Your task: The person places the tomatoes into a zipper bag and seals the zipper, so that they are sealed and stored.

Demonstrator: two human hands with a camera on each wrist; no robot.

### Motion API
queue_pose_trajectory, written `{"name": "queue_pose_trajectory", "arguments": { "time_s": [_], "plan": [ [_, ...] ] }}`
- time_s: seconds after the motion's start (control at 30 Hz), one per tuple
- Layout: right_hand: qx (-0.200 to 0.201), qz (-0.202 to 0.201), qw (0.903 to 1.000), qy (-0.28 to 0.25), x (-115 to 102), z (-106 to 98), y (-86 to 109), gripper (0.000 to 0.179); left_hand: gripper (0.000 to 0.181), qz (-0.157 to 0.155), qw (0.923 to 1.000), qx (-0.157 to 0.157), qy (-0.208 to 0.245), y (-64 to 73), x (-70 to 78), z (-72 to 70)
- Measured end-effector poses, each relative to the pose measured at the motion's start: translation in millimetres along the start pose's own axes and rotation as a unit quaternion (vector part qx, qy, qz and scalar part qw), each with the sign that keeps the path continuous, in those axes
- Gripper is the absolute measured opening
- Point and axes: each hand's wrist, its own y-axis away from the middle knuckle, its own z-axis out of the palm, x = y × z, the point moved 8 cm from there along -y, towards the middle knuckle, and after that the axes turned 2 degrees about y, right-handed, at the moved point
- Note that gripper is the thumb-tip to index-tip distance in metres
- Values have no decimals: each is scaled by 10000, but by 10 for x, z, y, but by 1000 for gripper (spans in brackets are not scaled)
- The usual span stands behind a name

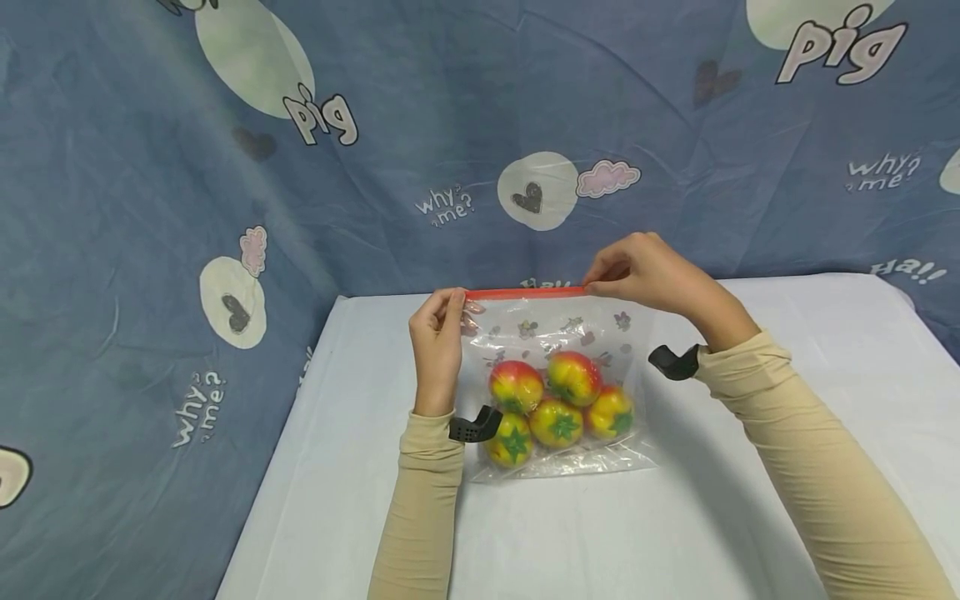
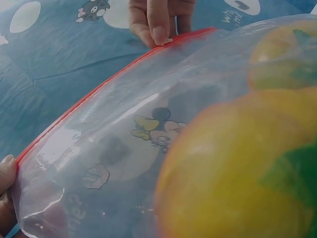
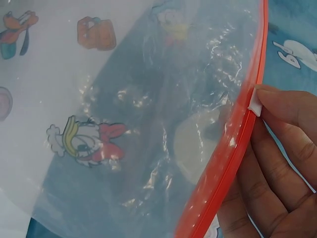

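Observation:
A clear zip bag [image 1: 540, 321] with small printed cartoon figures hangs upright over the table, its red zip strip [image 1: 525, 293] along the top. Inside lie several red-and-yellow fruits [image 1: 557, 423] with green star-shaped leaf tops. At the bag's upper left corner, my left hand [image 1: 437, 350] pinches the edge between thumb and fingers. My right hand [image 1: 660, 279] holds the small white slider [image 3: 255, 103] on the strip, near the right end in the head view. The red strip is stretched between both hands. In the left wrist view, a fruit [image 2: 233, 173] looms large through the plastic.
A white cloth-covered table [image 1: 360, 467] lies beneath the bag. Blue printed fabric [image 1: 450, 100] hangs behind it and down the left side. Black wrist mounts [image 1: 675, 362] sit on both sleeves.

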Motion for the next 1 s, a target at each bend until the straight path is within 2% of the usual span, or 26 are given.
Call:
{"name": "queue_pose_trajectory", "arguments": {
  "time_s": [0.4,0.83,1.0],
  "plan": [
    [46,90,9999,42,81,-48,45,5,30,246,9997,-69,13,-4,8,-8],
    [85,114,9999,69,125,-103,111,6,32,213,9997,-65,-40,6,8,-21],
    [108,106,9998,140,168,-131,132,6,30,105,9999,-14,-5,4,-2,-22]
  ]
}}
